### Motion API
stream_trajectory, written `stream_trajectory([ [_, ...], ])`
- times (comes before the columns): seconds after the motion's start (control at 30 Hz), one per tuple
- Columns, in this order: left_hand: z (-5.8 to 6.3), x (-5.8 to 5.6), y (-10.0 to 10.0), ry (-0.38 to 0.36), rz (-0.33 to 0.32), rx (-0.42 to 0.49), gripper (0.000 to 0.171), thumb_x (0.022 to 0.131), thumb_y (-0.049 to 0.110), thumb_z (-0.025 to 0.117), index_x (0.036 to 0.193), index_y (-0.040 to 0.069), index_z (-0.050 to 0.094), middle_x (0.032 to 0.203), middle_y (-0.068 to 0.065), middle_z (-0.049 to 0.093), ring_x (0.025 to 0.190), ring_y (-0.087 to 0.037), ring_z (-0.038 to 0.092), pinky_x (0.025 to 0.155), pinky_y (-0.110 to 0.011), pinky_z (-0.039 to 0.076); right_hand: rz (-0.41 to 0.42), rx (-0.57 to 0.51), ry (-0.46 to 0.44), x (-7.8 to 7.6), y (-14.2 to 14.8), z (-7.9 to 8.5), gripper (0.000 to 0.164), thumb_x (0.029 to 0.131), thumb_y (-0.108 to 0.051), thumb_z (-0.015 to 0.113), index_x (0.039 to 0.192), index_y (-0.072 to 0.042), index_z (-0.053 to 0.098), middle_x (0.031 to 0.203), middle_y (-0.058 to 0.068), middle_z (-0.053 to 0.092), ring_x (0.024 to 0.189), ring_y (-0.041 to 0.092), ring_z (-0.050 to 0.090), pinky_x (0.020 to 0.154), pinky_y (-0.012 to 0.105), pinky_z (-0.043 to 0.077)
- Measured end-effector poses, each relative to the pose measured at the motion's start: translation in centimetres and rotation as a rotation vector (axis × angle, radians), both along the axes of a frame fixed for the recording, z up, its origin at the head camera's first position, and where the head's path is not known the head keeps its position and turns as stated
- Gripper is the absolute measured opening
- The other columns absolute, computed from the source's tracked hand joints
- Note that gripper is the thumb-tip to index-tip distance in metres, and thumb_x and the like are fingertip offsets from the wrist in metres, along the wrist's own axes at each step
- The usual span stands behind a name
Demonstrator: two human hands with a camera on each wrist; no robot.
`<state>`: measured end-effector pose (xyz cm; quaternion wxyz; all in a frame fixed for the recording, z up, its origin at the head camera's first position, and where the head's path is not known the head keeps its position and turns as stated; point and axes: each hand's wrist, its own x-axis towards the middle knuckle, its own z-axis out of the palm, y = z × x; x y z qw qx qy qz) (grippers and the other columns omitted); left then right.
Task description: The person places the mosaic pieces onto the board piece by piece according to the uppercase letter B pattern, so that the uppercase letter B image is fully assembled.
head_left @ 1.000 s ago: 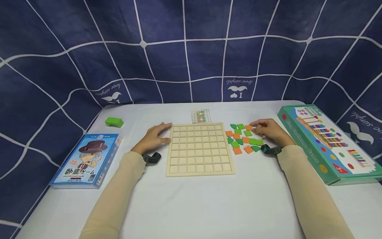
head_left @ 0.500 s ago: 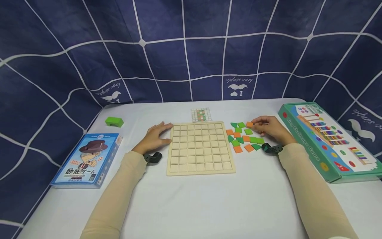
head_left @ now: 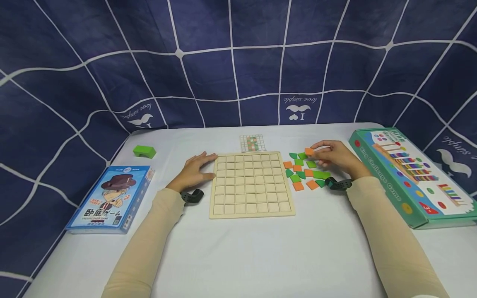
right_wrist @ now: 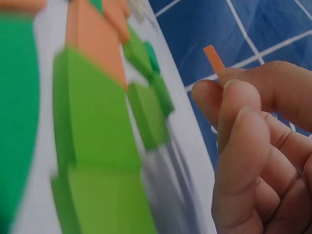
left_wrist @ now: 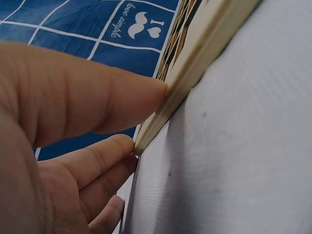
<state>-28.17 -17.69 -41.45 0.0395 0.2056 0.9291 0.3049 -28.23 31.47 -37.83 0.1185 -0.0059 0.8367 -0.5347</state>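
A pale wooden grid board (head_left: pixel 252 185) lies in the middle of the white table, its square cells bare. My left hand (head_left: pixel 191 170) touches the board's left edge with thumb and fingertips, fingers extended. In the left wrist view the thumb (left_wrist: pixel 107 100) presses the board's side. Between thumb and fingers my right hand (head_left: pixel 337 157) pinches an orange square tile (head_left: pixel 309 152), seen edge-on and raised off the table in the right wrist view. Below that hand are scattered orange and green tiles (head_left: pixel 299 162), some square, some with a curved side.
Behind the board lies a small printed pattern card (head_left: pixel 252 143). A green arch block (head_left: pixel 144 151) and a blue game box (head_left: pixel 112 198) are at the left. A large green game box (head_left: pixel 413 178) stands at the right. A dark blue gridded cloth (head_left: pixel 208 74) hangs behind.
My right hand has taken hold of the orange tile at the pile's far edge and lifted it slightly, a little to the left. My left hand stays at the board's edge.
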Motion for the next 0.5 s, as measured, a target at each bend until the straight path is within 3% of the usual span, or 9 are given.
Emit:
stream_trajectory([
  [0.27, 0.3, 0.2, -0.2, 0.012, 0.003, -0.001, 0.073, 0.093, 0.020, 0.074, 0.160, 0.002, 0.050, 0.167, -0.017, 0.046, 0.164, -0.040, 0.024, 0.134, -0.056, 0.009, 0.001, -0.135, -0.016, 0.2, -2.3, 1.1, 0.038, 0.103, -0.010, 0.074, 0.136, 0.002, 0.059, 0.087, -0.004, 0.081, 0.057, 0.005, 0.060, 0.057, 0.016, 0.056],
  [0.5, 0.2, 0.4, 0.0, 0.013, 0.008, 0.002, 0.073, 0.093, 0.021, 0.075, 0.160, 0.003, 0.051, 0.167, -0.017, 0.047, 0.163, -0.040, 0.025, 0.135, -0.056, 0.010, 0.040, -0.175, -0.018, 0.6, -4.7, 1.3, 0.037, 0.103, -0.008, 0.073, 0.135, 0.003, 0.059, 0.087, -0.002, 0.081, 0.055, 0.005, 0.059, 0.056, 0.016, 0.055],
])
